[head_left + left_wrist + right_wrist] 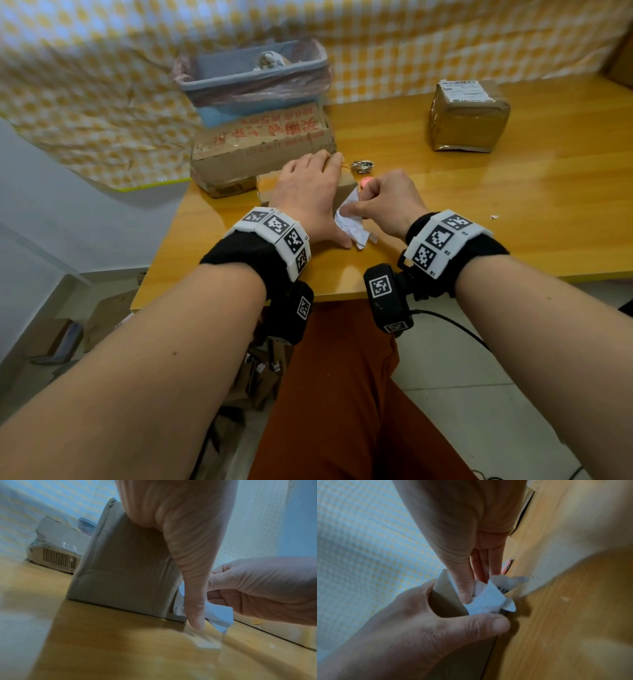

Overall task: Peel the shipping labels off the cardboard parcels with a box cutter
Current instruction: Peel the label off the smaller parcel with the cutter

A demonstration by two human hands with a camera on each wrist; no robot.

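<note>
A small brown cardboard parcel (345, 186) (123, 568) (447, 601) stands on the wooden table (479, 212). My left hand (308, 192) (180, 520) (436, 635) grips it from above, thumb down its near side. A crumpled white shipping label (349, 222) (217, 614) (489, 599) hangs off the parcel's right face, partly lifted. My right hand (387, 198) (257, 585) (472, 588) pinches it between thumb and fingers. A small pink object (364, 181) (506, 566) lies just beyond the right hand, mostly hidden; I cannot tell whether it is the box cutter.
A second taped parcel (469, 116) with a label on top sits at the far right. A flat printed carton (260, 147) carries a blue bin (253, 78) holding paper scraps. A crumpled paper ball (363, 167) and a white scrap (494, 216) lie on the table.
</note>
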